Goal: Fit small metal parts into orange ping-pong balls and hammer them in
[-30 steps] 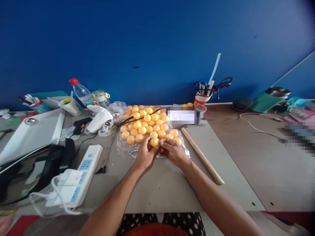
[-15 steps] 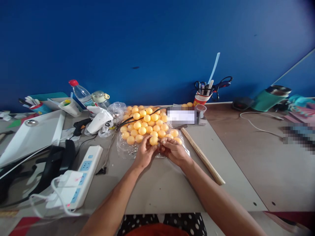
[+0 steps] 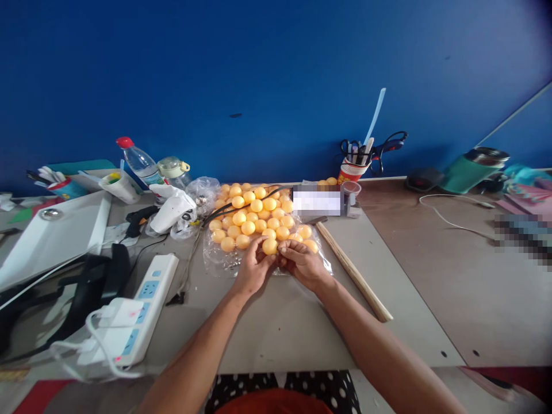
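Between the thumb and fingers of my left hand (image 3: 253,267) is an orange ball (image 3: 269,246), pinched just above the near edge of a clear plastic bag (image 3: 219,261). My right hand (image 3: 303,262) is closed at the ball's right side, fingertips pressed together; whatever they grip is too small to make out. Many more orange balls (image 3: 248,227) lie heaped on the bag behind my hands. Dark cords (image 3: 245,204) run across the heap.
To the right lies a hammer with a wooden handle (image 3: 353,271). A white power strip (image 3: 149,305) with plugs sits left. Behind stand a red-capped bottle (image 3: 140,164) and a cup of tools (image 3: 353,171). A green tumbler (image 3: 476,171) lies at the far right.
The view has shifted very slightly. Both hands keep almost the same place around the orange ball, with only small finger movement.
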### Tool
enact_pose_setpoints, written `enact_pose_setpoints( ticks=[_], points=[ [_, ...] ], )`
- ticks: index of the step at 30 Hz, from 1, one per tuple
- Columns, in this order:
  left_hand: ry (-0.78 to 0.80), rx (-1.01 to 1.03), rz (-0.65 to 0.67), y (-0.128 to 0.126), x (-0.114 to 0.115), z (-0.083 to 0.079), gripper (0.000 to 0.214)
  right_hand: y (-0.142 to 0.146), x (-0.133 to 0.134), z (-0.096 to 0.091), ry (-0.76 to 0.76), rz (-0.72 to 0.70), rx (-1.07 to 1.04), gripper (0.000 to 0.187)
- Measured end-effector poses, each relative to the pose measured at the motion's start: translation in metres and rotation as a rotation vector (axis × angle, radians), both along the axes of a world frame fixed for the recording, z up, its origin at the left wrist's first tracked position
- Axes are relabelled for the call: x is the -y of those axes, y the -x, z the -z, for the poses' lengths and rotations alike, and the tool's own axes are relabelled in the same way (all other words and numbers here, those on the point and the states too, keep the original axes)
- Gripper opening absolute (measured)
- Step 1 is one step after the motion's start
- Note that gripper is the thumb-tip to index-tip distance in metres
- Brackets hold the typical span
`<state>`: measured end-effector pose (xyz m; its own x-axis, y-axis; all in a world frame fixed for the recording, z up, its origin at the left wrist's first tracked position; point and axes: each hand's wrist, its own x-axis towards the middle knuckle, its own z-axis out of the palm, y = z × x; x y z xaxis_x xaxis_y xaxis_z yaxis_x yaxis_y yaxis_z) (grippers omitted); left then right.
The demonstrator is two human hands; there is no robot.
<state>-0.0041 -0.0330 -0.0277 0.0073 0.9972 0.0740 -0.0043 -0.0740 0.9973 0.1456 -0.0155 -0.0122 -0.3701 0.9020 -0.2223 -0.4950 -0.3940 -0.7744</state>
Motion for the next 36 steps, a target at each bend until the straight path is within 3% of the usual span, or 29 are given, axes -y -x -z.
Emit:
enact_pose_setpoints(
  ticks=[36],
  points=[
    [-0.003,-0.021,-0.025,-0.0006,0.0006,0.0039,0.046,-0.0006,-0.001,0.0073,-0.059,-0.006,0.121,0.028]
  ],
)
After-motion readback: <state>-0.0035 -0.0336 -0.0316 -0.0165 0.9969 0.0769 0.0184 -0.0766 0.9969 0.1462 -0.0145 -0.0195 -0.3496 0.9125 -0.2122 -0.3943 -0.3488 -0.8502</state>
